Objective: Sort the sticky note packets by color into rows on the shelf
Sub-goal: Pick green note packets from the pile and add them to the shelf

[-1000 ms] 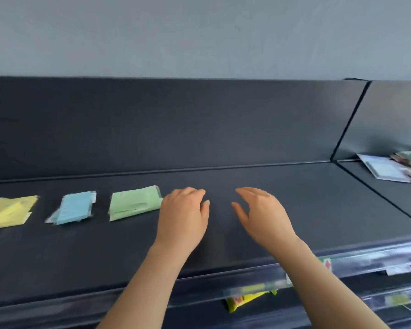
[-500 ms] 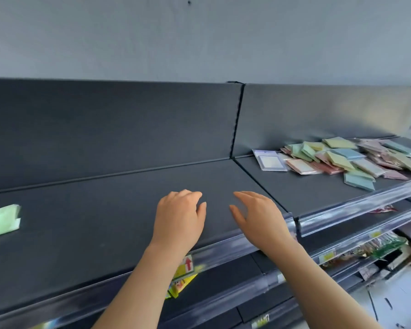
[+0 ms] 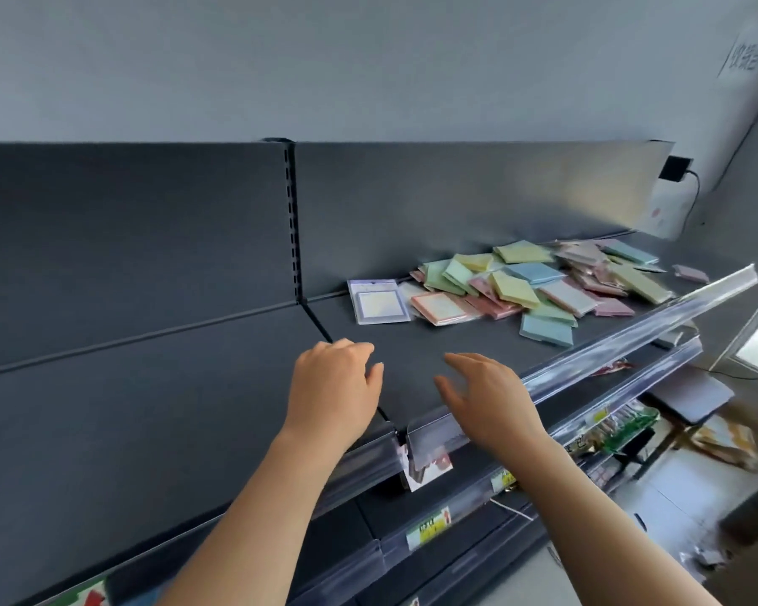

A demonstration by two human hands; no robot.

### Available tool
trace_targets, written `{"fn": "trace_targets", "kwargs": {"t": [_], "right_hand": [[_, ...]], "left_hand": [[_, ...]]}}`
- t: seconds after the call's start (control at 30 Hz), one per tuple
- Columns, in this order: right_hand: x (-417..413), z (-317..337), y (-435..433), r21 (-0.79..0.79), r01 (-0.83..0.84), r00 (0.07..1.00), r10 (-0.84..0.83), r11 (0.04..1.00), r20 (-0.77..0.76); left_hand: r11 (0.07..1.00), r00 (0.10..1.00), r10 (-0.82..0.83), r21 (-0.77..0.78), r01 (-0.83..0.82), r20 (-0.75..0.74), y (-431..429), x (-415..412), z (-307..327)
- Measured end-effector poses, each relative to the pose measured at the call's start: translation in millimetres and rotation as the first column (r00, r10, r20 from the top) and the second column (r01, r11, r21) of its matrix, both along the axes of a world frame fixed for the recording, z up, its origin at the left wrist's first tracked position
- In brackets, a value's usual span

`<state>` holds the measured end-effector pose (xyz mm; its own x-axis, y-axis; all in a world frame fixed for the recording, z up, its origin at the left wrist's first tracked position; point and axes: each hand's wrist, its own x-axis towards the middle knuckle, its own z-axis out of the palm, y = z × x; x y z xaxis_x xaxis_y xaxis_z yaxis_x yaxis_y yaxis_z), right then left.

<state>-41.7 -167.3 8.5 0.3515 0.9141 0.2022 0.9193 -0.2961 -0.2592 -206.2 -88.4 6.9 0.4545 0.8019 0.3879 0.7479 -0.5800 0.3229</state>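
Grips slack, both: left hand [image 3: 333,382], right hand [image 3: 486,402]; one packet pile [image 3: 530,284].

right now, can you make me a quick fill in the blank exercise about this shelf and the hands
1. The pile of sticky note packets lies to the ____ of the upright divider.
2. The left hand and right hand both hold ____.
3. The clear price rail runs along the shelf at its ____ edge.
Missing words: right; nothing; front.
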Motion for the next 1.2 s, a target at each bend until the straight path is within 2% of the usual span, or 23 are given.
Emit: {"fn": "trace_targets", "kwargs": {"t": [0.27,0.53,0.67,0.87,1.03,1.1,1.2], "right_hand": [[66.5,7.7,30.0,0.039,0.087,0.996,-0.085,0.995,-0.037],[139.6,2.9,67.4,0.031,0.107,0.992,-0.104,0.994,-0.07],[176.5,2.7,91.1,0.056,0.06,0.996,-0.055,0.997,-0.072],[224.3,0.7,125.8,0.056,-0.067,0.994,0.071,0.996,-0.079],[245.2,-8.7,161.0,0.042,-0.219,0.968,0.222,0.975,-0.115],[250.6,-13.7,171.7,0.002,-0.245,0.967,0.244,0.97,-0.076],[255.8,-13.8,177.1,0.033,-0.228,0.971,0.23,0.973,-0.061]], "left_hand": [[0.997,0.994,-0.076,0.008,0.077,-0.08,43.8,74.5,12.0],[0.998,0.992,-0.043,-0.048,0.038,-0.116,81.1,139.3,7.1],[0.992,0.993,0.035,-0.119,-0.048,-0.111,98.7,166.0,4.4],[0.939,0.98,0.196,-0.287,-0.191,-0.012,133.9,213.2,4.2],[0.883,0.96,0.274,-0.411,-0.229,0.052,162.8,250.5,0.3],[0.86,0.952,0.302,-0.447,-0.245,0.059,168.3,261.2,2.2],[0.829,0.933,0.348,-0.495,-0.261,0.092,176.4,269.8,3.9]]}}
